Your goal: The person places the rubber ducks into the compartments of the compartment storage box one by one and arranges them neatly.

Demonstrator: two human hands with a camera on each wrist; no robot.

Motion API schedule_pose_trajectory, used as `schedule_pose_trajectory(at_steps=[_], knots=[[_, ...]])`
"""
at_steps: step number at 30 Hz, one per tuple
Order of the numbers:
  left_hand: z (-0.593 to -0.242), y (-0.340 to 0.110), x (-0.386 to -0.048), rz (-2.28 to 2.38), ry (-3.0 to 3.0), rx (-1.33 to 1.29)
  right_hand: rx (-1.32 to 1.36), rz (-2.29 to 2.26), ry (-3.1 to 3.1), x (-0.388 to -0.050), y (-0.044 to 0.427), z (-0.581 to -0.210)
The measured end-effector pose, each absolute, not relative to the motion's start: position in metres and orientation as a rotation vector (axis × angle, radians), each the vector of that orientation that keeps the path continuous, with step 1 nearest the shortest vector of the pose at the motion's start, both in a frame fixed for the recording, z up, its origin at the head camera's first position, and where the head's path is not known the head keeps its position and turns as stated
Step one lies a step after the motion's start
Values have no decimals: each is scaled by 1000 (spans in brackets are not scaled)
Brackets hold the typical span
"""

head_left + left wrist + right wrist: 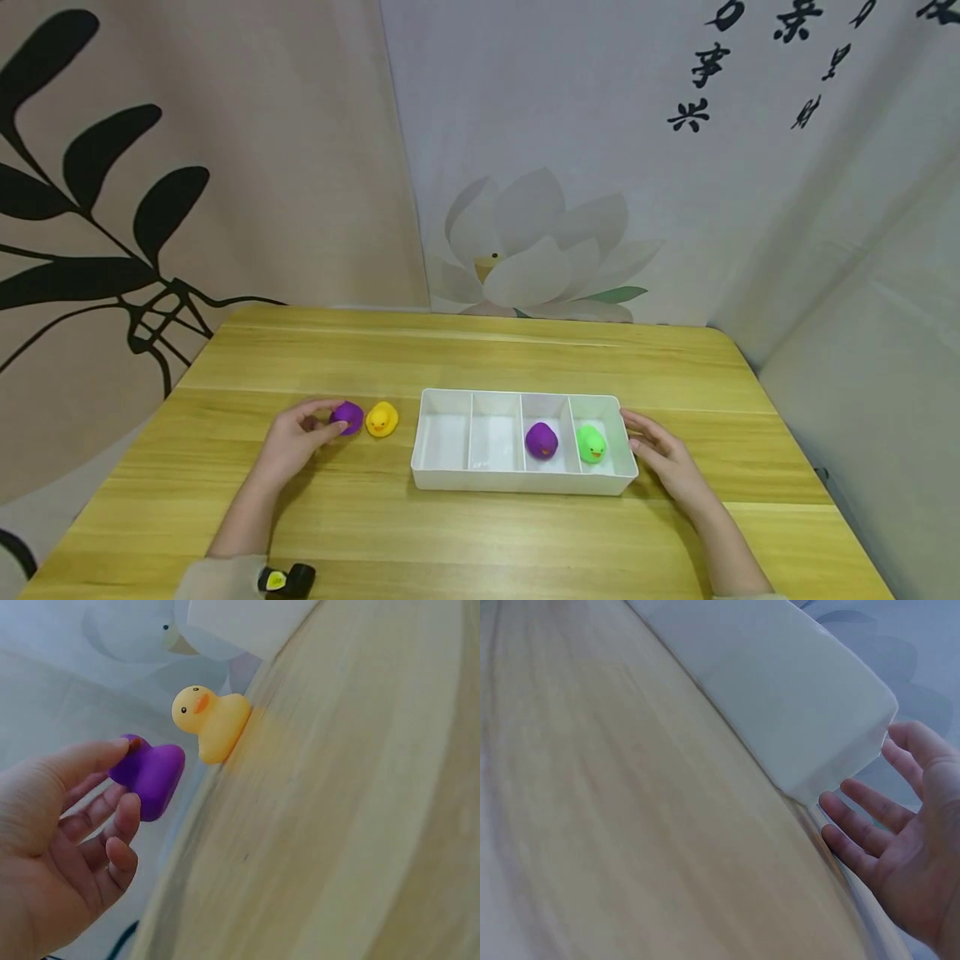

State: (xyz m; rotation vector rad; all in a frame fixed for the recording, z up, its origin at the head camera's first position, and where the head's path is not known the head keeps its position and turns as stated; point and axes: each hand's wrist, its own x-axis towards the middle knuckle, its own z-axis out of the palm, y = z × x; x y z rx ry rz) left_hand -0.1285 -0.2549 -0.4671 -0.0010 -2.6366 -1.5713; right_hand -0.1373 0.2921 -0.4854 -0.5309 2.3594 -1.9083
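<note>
My left hand (292, 442) pinches a purple duck (347, 417) between thumb and fingers, left of a yellow duck (382, 419). In the left wrist view the purple duck (152, 778) sits at the fingertips of the left hand (67, 832), beside the upright yellow duck (214, 724). A white box (525, 482) with several compartments holds another purple duck (542, 441) in the third from the left and a green duck (591, 444) in the rightmost. At the box's right end is my right hand (667, 458), fingers extended; the right wrist view shows this hand (907, 832) against the box end (847, 761).
The wooden table (480, 542) extends around the box and ducks. Behind it hangs a curtain (300, 150) printed with leaves, a flower and characters. A black and yellow device (287, 580) is at the left sleeve.
</note>
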Motion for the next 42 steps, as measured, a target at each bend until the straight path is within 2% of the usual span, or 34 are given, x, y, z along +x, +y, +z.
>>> schedule_pose_trajectory(at_steps=[10, 30, 42], knots=[[-445, -245, -124, -1507, -2575, -182, -525, -1901, 2375, -137, 293, -485], [-407, -209, -109, -1508, -2524, -304, -547, -1911, 2378, -137, 292, -487], [-398, -180, -114, -1620, -2530, -385, -532, -1904, 2378, -137, 292, -487]])
